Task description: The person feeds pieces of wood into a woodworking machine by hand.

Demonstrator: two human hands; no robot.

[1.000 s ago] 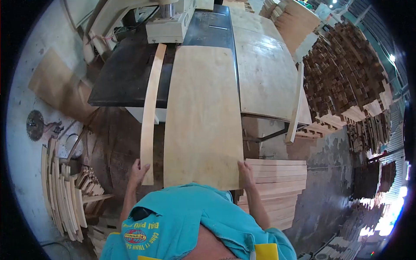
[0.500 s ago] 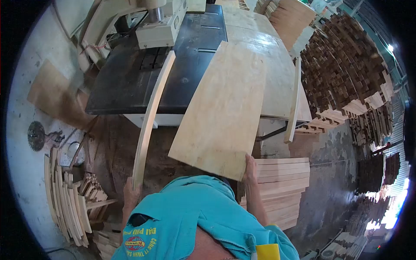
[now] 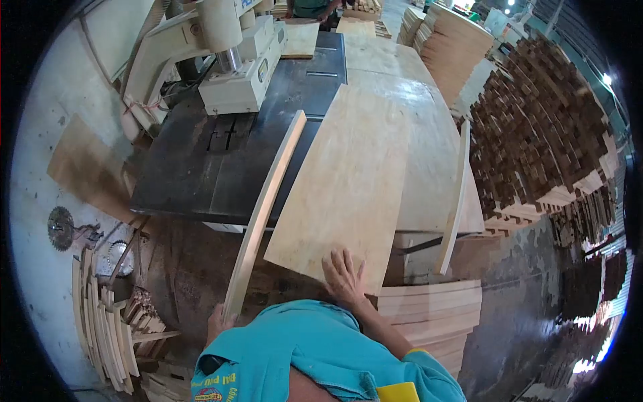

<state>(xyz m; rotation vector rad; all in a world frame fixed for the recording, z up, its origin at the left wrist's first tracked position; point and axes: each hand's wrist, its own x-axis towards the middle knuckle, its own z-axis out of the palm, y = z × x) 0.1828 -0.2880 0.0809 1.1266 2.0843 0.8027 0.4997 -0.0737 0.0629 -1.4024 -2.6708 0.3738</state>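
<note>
My left hand (image 3: pixel 218 323) grips the lower end of a long, slightly curved wooden strip (image 3: pixel 264 211), which slants up and away toward the black machine table (image 3: pixel 181 174). My right hand (image 3: pixel 343 276) lies on the near end of a wide plywood panel (image 3: pixel 338 194), its fingers spread over the top face. The panel tapers toward its far end and rests over a pale board surface (image 3: pixel 435 167) beside the black table. The strip is to the left of the panel.
A saw-type machine head (image 3: pixel 234 87) stands over the black table. Another strip (image 3: pixel 455 201) leans at the right edge. Stacked boards (image 3: pixel 435 315) lie lower right, piled wood (image 3: pixel 536 127) beyond. Curved strips (image 3: pixel 104 321) stand lower left. A person (image 3: pixel 311 8) is at the far end.
My right hand has moved from the panel's right corner onto its top face. The strip in my left hand has shifted right, closer to the panel. The view has tilted up, showing the person.
</note>
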